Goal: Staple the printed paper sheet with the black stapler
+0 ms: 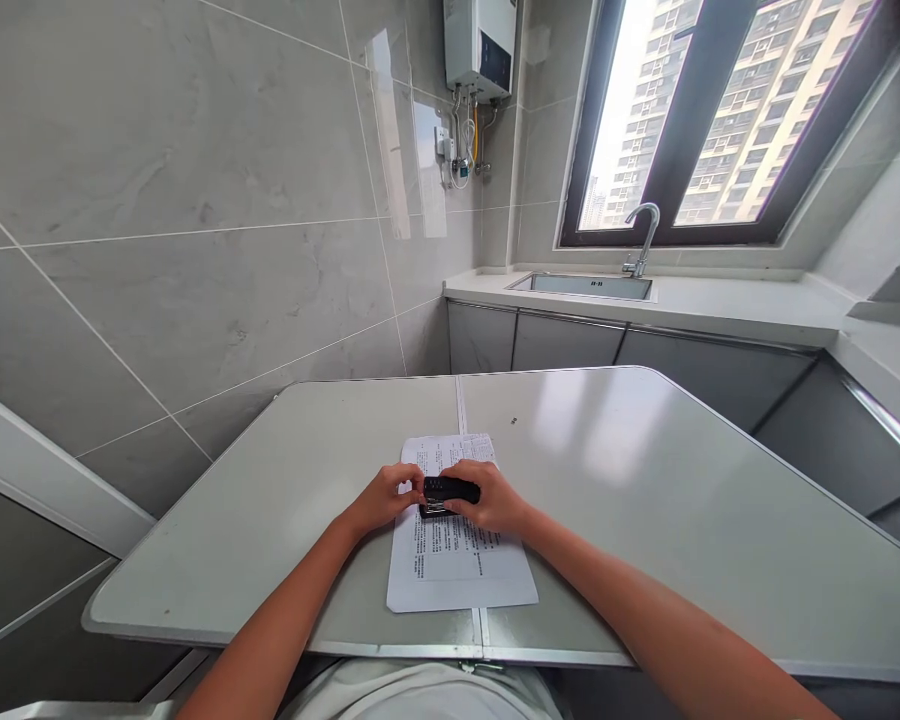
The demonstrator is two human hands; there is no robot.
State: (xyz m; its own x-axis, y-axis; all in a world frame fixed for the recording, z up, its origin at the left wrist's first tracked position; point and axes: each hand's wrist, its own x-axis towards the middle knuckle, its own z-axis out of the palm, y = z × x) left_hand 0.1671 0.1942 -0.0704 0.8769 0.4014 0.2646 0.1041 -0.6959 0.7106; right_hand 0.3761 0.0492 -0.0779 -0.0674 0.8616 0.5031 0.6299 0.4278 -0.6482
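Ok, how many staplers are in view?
1. The stapler is in the right hand, over the paper, with the left hand at one end. Any under the table would be hidden.

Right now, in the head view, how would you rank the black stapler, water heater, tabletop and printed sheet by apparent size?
Largest to smallest, as they look:
1. Tabletop
2. Printed sheet
3. Water heater
4. Black stapler, partly covered by fingers

The heater is farther away, so this ranks appearance only.
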